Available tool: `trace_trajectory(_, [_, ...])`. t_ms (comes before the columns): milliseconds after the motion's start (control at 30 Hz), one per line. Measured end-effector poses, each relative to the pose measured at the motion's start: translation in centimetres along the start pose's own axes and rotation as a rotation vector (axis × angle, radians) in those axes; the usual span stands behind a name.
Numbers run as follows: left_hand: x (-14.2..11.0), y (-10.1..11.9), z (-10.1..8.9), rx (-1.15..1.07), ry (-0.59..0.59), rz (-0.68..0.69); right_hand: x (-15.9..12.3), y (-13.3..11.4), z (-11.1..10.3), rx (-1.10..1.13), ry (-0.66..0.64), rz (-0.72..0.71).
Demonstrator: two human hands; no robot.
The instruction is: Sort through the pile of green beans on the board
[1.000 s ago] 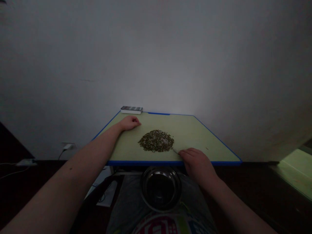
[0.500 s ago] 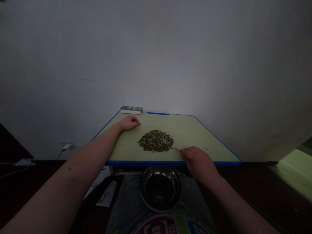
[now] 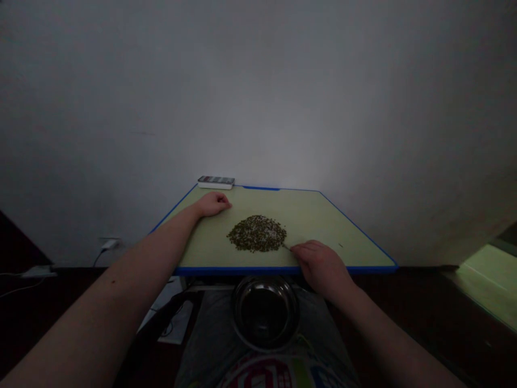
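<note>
From where I stand, the desk has a pale yellow-green top edged in bright blue, and the heap of small pieces on it is speckled brown, green and whitish; the wall is plain grey, the bowl silvery, the shirt patterned pink, white, green and blue

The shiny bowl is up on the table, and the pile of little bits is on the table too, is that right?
Not quite: the head view shows the shiny bowl on the person's lap, below the near edge of the table. The pile of little bits is on the table.
</note>
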State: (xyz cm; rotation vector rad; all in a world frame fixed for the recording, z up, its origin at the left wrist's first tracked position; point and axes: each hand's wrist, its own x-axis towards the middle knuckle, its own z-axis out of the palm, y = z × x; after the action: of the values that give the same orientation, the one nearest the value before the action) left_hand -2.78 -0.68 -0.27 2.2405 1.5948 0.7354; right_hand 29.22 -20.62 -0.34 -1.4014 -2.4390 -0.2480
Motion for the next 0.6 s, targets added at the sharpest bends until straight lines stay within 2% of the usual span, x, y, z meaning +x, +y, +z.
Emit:
trace_trajectory(167, [-0.1,0.1,0.0,-0.010,-0.005,-0.002,0.3,-0.2,0.2,-0.036,0.011,0.027])
trace_trajectory(433, [-0.2,0.2,-0.1,-0.026,-0.012,-0.003,-0.1,2.0,0.5,-0.077,0.054,0.141])
trace_trajectory(600, [-0.2,0.3,-0.1,-0.003,-0.014,-0.004,-0.8,2.0,0.4,-0.035,0.052,0.093])
